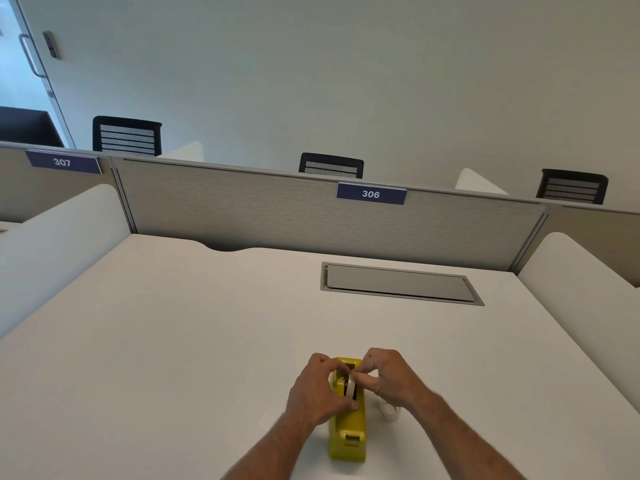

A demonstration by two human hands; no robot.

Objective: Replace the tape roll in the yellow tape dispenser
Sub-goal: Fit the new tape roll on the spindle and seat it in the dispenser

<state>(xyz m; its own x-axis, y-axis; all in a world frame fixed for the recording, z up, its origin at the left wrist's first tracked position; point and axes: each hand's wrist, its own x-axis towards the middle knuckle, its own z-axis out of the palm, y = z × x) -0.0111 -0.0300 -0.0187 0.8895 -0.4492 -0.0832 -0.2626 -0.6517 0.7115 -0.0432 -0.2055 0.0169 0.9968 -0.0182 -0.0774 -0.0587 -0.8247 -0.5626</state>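
Head view: your left hand (317,393) and right hand (388,377) both pinch tape roll (351,386), edge-up in well of yellow tape dispenser (348,431) on worktop (173,341). Second roll (390,412) lies just beside. Swap midway, by appearance; seating and threading remain.

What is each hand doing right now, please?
Left hand: closed on the tape roll in the yellow dispenser.
Right hand: also pinching the tape roll.
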